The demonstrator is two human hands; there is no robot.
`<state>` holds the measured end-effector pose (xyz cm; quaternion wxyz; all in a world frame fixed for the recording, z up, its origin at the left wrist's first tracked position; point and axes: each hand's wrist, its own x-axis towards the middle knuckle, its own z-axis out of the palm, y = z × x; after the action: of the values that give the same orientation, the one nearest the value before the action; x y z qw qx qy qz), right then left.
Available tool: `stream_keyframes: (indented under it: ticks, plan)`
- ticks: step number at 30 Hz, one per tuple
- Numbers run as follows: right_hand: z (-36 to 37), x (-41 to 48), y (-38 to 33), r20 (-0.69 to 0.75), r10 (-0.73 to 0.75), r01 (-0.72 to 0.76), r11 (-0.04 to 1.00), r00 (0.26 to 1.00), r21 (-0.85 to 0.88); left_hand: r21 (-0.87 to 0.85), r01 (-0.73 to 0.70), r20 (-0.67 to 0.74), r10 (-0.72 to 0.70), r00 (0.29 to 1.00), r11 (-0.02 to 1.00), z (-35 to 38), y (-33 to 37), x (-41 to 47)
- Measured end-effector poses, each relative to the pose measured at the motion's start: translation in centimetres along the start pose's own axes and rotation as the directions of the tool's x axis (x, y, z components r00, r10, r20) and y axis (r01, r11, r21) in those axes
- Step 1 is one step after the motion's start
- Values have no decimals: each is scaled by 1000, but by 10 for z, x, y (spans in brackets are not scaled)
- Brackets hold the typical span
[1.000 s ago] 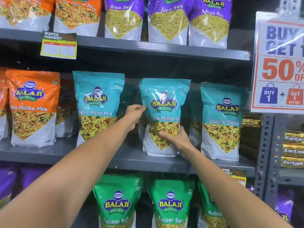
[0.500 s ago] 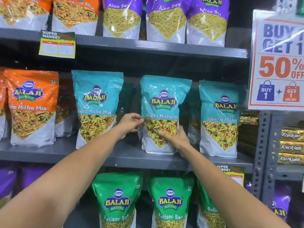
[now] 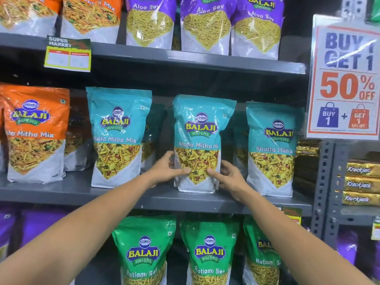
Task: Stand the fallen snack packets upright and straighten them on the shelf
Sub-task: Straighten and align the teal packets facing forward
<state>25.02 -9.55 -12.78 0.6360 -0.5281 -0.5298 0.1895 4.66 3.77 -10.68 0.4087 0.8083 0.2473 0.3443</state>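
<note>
A teal Khatta Mitha Mix packet (image 3: 200, 128) stands upright in the middle of the grey middle shelf (image 3: 123, 195). My left hand (image 3: 168, 168) grips its lower left edge and my right hand (image 3: 227, 174) grips its lower right edge, thumbs on the front. A second teal packet (image 3: 118, 130) stands to its left and a third (image 3: 272, 145) to its right, both upright. More teal packets sit behind them, mostly hidden.
An orange Mitha Mix packet (image 3: 35, 130) stands at the far left. Purple Aloo Sev packets (image 3: 205, 23) fill the upper shelf, green Ratlami Sev packets (image 3: 208, 251) the lower one. A 50% off sign (image 3: 345, 79) hangs at right, above gold Krackjack packs (image 3: 359, 185).
My left hand dropped from the packet's upper left side to its lower left edge. Both hands now hold the packet low, and it stands a little straighter.
</note>
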Motion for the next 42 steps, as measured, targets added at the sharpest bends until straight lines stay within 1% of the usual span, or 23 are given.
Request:
stream_keyframes:
  ticks: [2,5,8,9,10,11,12,13,14,15,16,18,19,20,21,22,24,27,29,31,35,38,42]
  plan:
    - [2,-1,2,7,-38,38,999,999,-18,30,-23,-40,24,999,999,5,-1,0]
    - [4,-1,1,11,-80,80,995,997,-61,24,-14,-42,15,999,1000,3,-3,1]
    - [3,-3,2,24,-75,78,987,997,-143,44,-21,-53,23,998,999,4,-2,0]
    - [3,-5,0,13,-89,89,976,996,-199,75,-48,-117,57,992,996,6,-1,-1]
    - [4,-7,-1,-31,-134,120,951,990,-285,130,-98,-238,127,963,987,8,0,-4]
    - [3,-9,-3,-102,-207,152,908,973,-391,215,-174,-385,247,889,961,10,1,-6]
    - [1,-13,-3,-181,-293,170,851,939,-497,329,-260,-495,400,772,908,13,4,-10]
    - [-2,-18,-3,-231,-371,177,791,899,-586,454,-322,-530,542,652,831,18,7,-15]
    - [-7,-24,-1,-256,-441,178,730,860,-660,547,-361,-508,642,574,755,24,11,-19]
    - [-13,-29,0,-268,-509,176,665,818,-726,595,-394,-459,699,549,700,33,15,-24]
    - [-22,-33,1,-273,-581,178,601,767,-779,602,-432,-412,724,553,672,44,19,-27]
    - [-48,-39,-1,-286,-719,179,496,634,-850,555,-508,-353,739,573,659,68,30,-29]
    - [-64,-40,-4,-311,-760,162,475,570,-865,523,-541,-334,742,581,659,83,36,-28]
    - [-80,-41,-6,-359,-776,129,486,519,-864,491,-565,-312,739,597,663,97,43,-25]
    - [-96,-41,-8,-425,-759,82,527,492,-846,457,-575,-284,724,629,679,113,52,-21]
    - [-109,-41,-8,-501,-710,38,594,496,-804,422,-567,-253,692,676,708,129,59,-17]
    - [-129,-41,-8,-604,-555,-24,725,572,-689,352,-504,-209,591,779,789,160,73,-5]
    - [-144,-39,-3,-625,-327,-104,828,708,-551,174,-280,-193,312,930,944,193,89,14]
    - [-148,-39,1,-623,-198,-136,884,757,-446,80,-132,-151,143,978,988,208,93,25]
    - [-149,-40,3,-611,-159,-139,901,776,-412,59,-80,-113,86,990,995,219,94,32]
    - [-153,-41,2,-607,-163,-141,896,778,-421,45,-74,-141,79,987,996,232,94,38]
    - [-153,-41,3,-596,-166,-150,883,785,-444,40,-70,-133,75,988,997,230,93,39]
    - [-152,-44,-3,-591,-176,-187,846,787,-500,71,-21,-90,27,996,997,230,98,33]
